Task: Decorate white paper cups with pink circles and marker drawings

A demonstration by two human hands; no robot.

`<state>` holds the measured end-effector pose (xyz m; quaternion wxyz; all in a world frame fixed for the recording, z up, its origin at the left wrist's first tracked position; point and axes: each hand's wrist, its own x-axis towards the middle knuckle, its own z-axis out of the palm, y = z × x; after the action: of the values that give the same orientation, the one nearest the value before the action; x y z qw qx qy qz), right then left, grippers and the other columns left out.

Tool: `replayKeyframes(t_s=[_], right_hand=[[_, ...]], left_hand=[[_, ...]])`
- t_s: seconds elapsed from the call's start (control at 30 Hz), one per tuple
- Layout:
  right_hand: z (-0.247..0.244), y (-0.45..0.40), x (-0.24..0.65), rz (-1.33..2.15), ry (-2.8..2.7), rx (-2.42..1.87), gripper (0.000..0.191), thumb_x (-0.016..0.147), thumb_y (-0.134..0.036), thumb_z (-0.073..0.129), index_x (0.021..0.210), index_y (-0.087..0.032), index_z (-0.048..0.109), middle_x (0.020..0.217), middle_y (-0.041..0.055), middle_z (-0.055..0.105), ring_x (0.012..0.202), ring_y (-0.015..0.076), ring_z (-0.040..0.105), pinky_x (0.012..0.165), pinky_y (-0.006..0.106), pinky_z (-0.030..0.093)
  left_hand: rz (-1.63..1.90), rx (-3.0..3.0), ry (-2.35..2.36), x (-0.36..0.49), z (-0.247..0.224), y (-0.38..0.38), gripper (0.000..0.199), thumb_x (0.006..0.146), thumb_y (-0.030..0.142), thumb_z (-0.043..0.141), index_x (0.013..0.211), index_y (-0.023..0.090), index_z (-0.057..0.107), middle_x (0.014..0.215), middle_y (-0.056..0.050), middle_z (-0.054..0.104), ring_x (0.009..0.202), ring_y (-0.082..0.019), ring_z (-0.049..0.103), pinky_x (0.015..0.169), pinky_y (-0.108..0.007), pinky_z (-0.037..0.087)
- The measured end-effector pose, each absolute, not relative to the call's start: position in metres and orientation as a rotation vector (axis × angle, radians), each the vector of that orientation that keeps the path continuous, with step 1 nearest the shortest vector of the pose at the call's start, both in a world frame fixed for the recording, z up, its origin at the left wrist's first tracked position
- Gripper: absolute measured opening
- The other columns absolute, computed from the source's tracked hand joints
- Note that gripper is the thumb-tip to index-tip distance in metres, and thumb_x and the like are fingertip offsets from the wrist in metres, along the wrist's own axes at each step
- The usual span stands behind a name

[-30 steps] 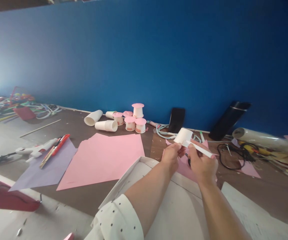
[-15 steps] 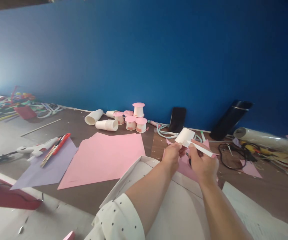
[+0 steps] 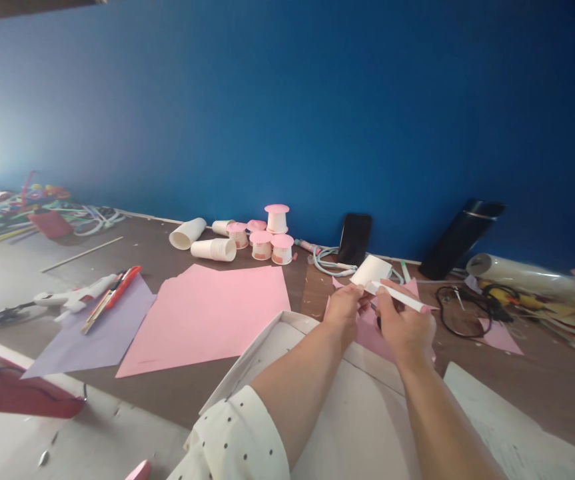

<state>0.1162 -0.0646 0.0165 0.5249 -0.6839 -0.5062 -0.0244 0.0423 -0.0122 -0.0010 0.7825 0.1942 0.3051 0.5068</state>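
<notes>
My left hand [image 3: 346,308] is closed on the lower edge of a white paper cup [image 3: 371,272], which lies tilted in front of me. My right hand [image 3: 407,327] grips a white marker [image 3: 401,295] with a pink end, its tip at the lower right edge of the cup. Pink paper scraps [image 3: 374,337] lie under and around both hands. Behind the cup are a black phone [image 3: 354,239] leaning on the blue wall and a pale coiled cable [image 3: 324,262]. Some fingertips are hidden behind the cup and marker.
Cups with pink discs [image 3: 261,246] and stacked white cups [image 3: 213,250] stand or lie by the wall. Pink paper [image 3: 207,317], purple paper [image 3: 97,333], a red cutter [image 3: 120,293] and a glue gun [image 3: 74,295] are left; a black bottle [image 3: 460,240] leans at right.
The cup in my left hand has tilted very slightly. The marker and both hands have barely moved.
</notes>
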Motion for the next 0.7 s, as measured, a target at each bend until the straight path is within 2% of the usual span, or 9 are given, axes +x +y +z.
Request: replayKeyframes(t_s=[0.17,0.5,0.7], right_hand=[[0.0148,-0.0634,0.1168,-0.083,-1.214,-1.645,0.042,0.082,-0.048,0.051,0.098,-0.018,0.075,0.077,0.0098,0.072,0.082,0.0269,0.067,0.075,0.036,0.049],[0.0158,-0.0635,0.1168,-0.086,-1.21,-1.635,0.041,0.082,-0.046,0.05,0.097,-0.017,0.075,0.076,0.0098,0.072,0.077,0.0259,0.066,0.074,0.037,0.049],[0.018,-0.0643,0.1155,-0.092,-1.196,-1.672,0.039,0.081,-0.044,0.051,0.096,-0.018,0.075,0.077,0.0096,0.072,0.079,0.0264,0.066,0.073,0.037,0.049]], left_hand=[[1.106,0.436,0.659,0.0431,-0.0025,-0.0109,0.015,0.066,0.02,0.072,0.077,0.014,0.064,0.078,-0.006,0.069,0.077,-0.017,0.065,0.074,-0.028,0.041],[1.1,0.445,0.591,0.0429,-0.0042,-0.0107,0.018,0.065,0.024,0.074,0.076,0.015,0.063,0.073,-0.006,0.066,0.077,-0.018,0.064,0.073,-0.028,0.042],[1.109,0.375,0.565,0.0439,-0.0033,-0.0107,0.011,0.068,0.017,0.071,0.072,0.014,0.061,0.07,-0.004,0.064,0.065,-0.013,0.06,0.073,-0.028,0.044]])
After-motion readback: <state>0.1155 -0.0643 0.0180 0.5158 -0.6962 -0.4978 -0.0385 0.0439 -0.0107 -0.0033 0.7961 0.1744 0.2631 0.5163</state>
